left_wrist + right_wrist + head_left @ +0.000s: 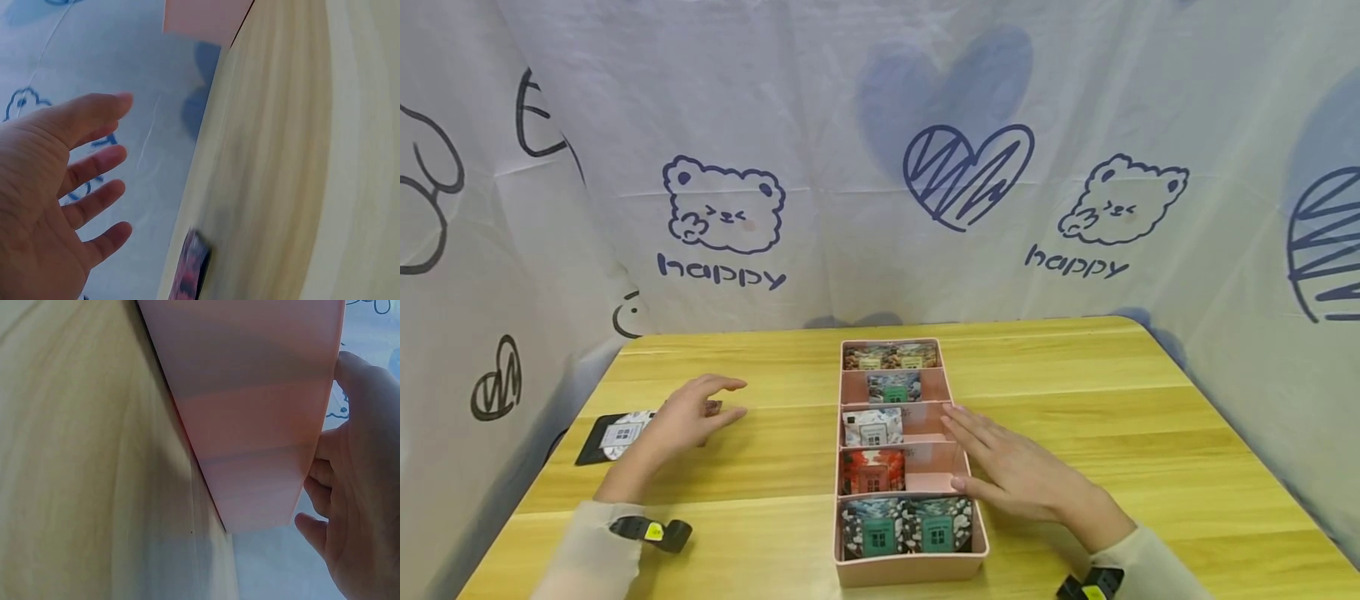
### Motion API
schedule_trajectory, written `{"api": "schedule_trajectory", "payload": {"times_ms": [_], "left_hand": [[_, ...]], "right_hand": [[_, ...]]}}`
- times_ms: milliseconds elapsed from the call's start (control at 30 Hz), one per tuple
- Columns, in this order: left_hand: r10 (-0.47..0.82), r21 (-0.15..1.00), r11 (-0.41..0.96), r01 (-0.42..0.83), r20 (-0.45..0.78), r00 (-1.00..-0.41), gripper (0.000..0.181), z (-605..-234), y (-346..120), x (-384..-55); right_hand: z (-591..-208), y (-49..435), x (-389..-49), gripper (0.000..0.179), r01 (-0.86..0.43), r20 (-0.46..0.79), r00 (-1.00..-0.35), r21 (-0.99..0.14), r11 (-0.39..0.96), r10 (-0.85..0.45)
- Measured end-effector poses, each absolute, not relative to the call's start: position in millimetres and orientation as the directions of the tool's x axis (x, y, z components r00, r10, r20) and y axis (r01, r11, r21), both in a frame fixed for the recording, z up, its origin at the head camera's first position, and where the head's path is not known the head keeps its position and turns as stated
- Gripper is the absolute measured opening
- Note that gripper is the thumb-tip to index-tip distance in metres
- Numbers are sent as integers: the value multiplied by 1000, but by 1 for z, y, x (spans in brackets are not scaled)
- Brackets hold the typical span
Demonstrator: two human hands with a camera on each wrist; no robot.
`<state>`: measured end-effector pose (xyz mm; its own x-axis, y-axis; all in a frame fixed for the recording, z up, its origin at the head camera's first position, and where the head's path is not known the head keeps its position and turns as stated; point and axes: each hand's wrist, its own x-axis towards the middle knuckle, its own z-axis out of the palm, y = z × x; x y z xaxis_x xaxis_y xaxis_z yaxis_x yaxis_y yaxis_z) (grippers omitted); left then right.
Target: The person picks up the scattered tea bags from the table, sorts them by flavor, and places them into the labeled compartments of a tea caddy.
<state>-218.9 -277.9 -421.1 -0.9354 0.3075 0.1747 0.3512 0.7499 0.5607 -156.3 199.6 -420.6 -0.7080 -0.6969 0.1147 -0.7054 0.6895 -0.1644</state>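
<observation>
A long pink divided box stands on the table with small sachets in its compartments. My right hand rests at its right rim, fingertips and thumb touching the edge, fingers nearly straight. In the right wrist view those fingertips lie along the top of the box's side wall. Left of the box, my left hand hovers with thumb and fingers spread, holding nothing. Below it a sachet shows in the left wrist view; the hand mostly hides it from the head view. A black-and-white sachet lies by the left wrist.
From near to far, the box holds two dark sachets with green labels, a red sachet, a white sachet, a blue-grey sachet and two brown sachets. A printed curtain hangs behind the wooden table.
</observation>
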Motion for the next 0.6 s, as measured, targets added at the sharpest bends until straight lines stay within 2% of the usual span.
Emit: {"api": "schedule_trajectory", "payload": {"times_ms": [267,600], "left_hand": [[297,644,711,283,90,-951,53,-425,-304,-220],[299,546,786,291,76,-951,54,-432,-326,-220]], "right_hand": [[-422,200,-157,75,-705,122,-708,-178,686,-696],[-423,200,-157,75,-713,138,-700,-188,676,-700]]}}
